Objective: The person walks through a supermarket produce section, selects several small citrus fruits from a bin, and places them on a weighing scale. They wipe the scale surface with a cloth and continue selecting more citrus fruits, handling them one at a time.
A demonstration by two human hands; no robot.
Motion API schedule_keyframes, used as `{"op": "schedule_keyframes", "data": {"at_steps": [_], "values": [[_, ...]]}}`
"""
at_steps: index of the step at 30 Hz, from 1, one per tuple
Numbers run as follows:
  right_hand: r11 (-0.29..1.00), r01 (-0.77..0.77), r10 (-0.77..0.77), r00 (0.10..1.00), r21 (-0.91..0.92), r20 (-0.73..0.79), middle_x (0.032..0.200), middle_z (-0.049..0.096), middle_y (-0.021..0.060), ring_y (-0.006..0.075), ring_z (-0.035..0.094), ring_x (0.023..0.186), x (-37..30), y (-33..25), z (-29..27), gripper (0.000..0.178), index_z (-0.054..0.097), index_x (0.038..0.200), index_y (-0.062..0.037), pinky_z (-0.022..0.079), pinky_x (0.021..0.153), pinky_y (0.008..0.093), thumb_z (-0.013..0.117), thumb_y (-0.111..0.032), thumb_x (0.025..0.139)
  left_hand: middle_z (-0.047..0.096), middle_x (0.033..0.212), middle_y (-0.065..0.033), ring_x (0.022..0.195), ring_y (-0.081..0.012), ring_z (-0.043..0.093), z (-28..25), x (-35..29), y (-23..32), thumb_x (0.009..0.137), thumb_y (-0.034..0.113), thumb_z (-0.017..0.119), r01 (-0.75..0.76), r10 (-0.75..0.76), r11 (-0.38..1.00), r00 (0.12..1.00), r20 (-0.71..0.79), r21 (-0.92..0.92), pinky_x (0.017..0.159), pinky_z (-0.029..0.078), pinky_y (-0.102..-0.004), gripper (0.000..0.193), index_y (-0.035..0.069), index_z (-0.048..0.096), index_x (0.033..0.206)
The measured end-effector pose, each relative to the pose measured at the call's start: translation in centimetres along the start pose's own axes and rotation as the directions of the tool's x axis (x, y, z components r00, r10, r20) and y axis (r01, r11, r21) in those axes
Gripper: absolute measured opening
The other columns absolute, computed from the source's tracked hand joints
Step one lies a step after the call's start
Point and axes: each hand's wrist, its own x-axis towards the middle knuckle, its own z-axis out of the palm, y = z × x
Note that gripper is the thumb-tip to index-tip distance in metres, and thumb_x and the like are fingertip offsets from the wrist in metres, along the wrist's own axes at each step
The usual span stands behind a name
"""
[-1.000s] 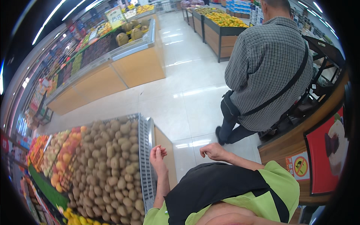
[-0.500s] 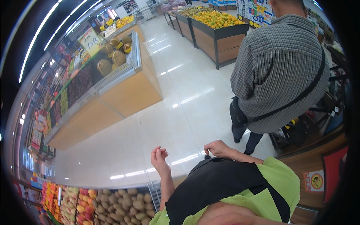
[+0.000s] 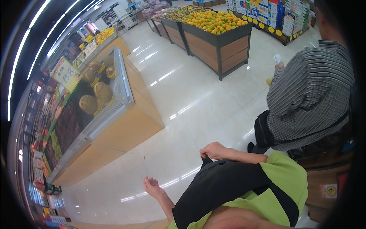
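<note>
My right hand point(image 3: 216, 150) pinches the edge of my black apron point(image 3: 225, 187) and draws the cloth up into a small peak. My left hand point(image 3: 152, 186) hangs over the pale tiled floor with loosely bent fingers, slightly apart, and nothing in it. It is away from the apron and nearest to the low wooden side of a fruit stand point(image 3: 114, 139) on the left. Large round brown-green fruits point(image 3: 102, 92) sit on that stand behind a clear rail.
Ahead stands a dark-framed wooden bin point(image 3: 232, 51) heaped with orange and green citrus point(image 3: 217, 22). A person in a checked shirt point(image 3: 310, 91) is close on my right, holding something whitish. Stacked boxed goods point(image 3: 267, 15) stand behind. Shiny floor tiles point(image 3: 183, 122) run between the stands.
My right hand now lifts the apron edge. My view has moved forward, and the kiwi-like fruit display at the lower left is gone. The person in the checked shirt has shifted right.
</note>
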Motion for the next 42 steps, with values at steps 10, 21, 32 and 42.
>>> {"op": "schedule_keyframes", "data": {"at_steps": [10, 21, 32, 42], "values": [[0.984, -0.173, 0.165, 0.97, -0.031, -0.176, 0.072, 0.062, 0.01, 0.0317, 0.063, 0.074, 18.8, 11.8, -13.8, 0.018, 0.064, 0.088, -0.0171, 0.047, 0.066, 0.0445, 0.049, -0.009, 0.087, 0.064, 0.084, -0.0024, 0.074, -0.0098, 0.06, 35.6, 19.9, -1.1, 0.103, 0.025, 0.054, 0.026, -0.023, 1.0, 0.884, 0.466, 0.0, 0.066, 0.049, -0.0237, 0.023, 0.006, 0.06, 0.114], [0.974, -0.228, 0.219, 0.949, -0.013, -0.228, 0.072, 0.065, 0.0087, 0.0321, 0.064, 0.073, 38.4, 30.5, -29.6, 0.017, 0.065, 0.083, -0.0175, 0.047, 0.064, 0.0446, 0.051, -0.008, 0.082, 0.064, 0.085, -0.0023, 0.074, -0.0095, 0.058, 63.3, 33.0, -7.8, 0.104, 0.026, 0.051, 0.084, -0.098, 0.995, 0.88, 0.464, 0.051, 0.067, 0.049, -0.0238, 0.025, 0.006, 0.06, 0.115], [0.992, -0.115, 0.109, 0.988, -0.043, -0.112, 0.076, 0.065, 0.0102, 0.0332, 0.063, 0.077, 63.0, 42.4, -45.2, 0.02, 0.064, 0.087, -0.0143, 0.046, 0.066, 0.0459, 0.05, -0.002, 0.078, 0.061, 0.086, 0.0005, 0.081, -0.0114, 0.058, 82.8, 47.6, -13.2, 0.103, 0.034, 0.05, 0.147, -0.179, 0.982, 0.923, 0.341, 0.116, 0.075, 0.046, -0.0278, 0.029, 0.011, 0.061, 0.116], [0.943, -0.331, 0.329, 0.923, 0.027, -0.2, 0.076, 0.065, 0.0117, 0.034, 0.064, 0.079, 79.1, 54.9, -57.0, 0.022, 0.066, 0.088, -0.0166, 0.048, 0.067, 0.0466, 0.052, -0.004, 0.076, 0.06, 0.089, -0.0019, 0.084, -0.0127, 0.056, 110.9, 63.4, -14.8, 0.102, 0.033, 0.051, 0.106, -0.164, 0.984, 0.844, 0.511, 0.139, 0.078, 0.045, -0.0303, 0.034, 0.005, 0.059, 0.119]]}}
